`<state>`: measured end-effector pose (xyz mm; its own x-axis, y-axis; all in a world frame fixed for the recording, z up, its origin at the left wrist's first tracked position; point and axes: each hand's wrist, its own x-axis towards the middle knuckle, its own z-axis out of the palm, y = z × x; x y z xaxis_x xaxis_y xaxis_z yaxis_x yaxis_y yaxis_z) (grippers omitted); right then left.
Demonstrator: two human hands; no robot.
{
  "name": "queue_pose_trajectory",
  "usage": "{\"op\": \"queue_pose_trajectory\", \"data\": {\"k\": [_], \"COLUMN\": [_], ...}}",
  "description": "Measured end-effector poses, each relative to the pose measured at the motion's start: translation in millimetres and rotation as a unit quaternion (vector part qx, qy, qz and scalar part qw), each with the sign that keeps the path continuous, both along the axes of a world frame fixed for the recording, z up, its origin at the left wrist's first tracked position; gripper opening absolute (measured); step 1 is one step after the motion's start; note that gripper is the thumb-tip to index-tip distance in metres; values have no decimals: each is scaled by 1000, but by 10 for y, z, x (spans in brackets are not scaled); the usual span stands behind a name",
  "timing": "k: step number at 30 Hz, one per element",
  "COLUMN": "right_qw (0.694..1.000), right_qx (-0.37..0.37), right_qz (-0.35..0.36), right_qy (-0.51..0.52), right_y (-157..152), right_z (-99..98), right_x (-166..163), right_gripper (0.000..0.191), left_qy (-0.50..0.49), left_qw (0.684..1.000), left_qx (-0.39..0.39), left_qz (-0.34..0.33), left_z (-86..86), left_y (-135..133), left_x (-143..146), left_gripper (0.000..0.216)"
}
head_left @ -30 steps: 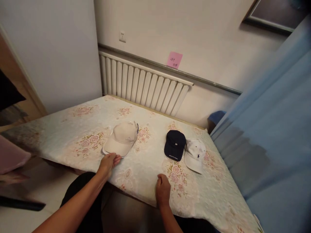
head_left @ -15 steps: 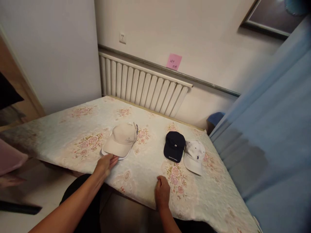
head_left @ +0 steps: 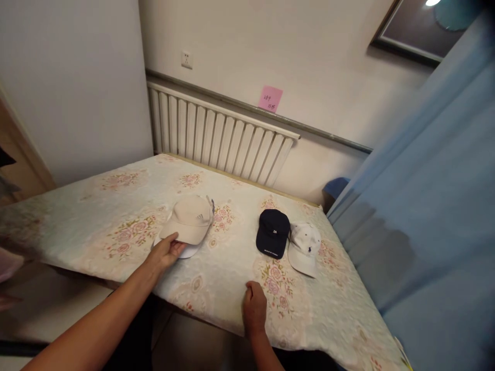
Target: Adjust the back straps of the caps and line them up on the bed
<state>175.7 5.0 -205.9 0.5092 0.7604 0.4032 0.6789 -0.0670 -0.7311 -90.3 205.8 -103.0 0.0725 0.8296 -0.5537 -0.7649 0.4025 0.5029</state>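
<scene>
My left hand pinches the front edge of a beige baseball cap, thumb on top of the brim and fingers beneath. Under it lies a white cap, mostly hidden, its brim showing below the lifted beige one. My right hand rests as a loose fist on the flowered bed cover, with nothing seen in it. Beyond that fist sit a dark navy cap with small white lettering and, touching its right side, a white cap with a small dark emblem.
A white radiator runs along the wall behind the bed. Blue curtains hang at the right, by a blue object in the corner. Part of another person, a pink garment, shows at the left edge.
My left hand has raised the beige cap's brim off the white cap beneath, so more of the white brim shows. My right hand stays on the bed. The view has shifted slightly.
</scene>
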Motion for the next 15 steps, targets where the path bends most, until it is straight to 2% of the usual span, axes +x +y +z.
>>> {"op": "queue_pose_trajectory", "data": {"k": [8,11,15], "right_qw": [1000,1000,1000], "right_qx": [-21,-21,-17], "right_qz": [-2,-5,-4], "right_qy": [-14,-21,-22], "right_y": [5,2,4], "right_z": [25,37,51], "right_x": [-12,-18,-20], "right_gripper": [26,26,26], "left_qy": [-37,-65,-82], "left_qw": [997,992,986], "left_qx": [63,109,144], "left_qz": [-8,-16,-33], "left_z": [374,468,508], "left_y": [84,-25,-289], "left_x": [161,251,384], "left_gripper": [28,34,44]}}
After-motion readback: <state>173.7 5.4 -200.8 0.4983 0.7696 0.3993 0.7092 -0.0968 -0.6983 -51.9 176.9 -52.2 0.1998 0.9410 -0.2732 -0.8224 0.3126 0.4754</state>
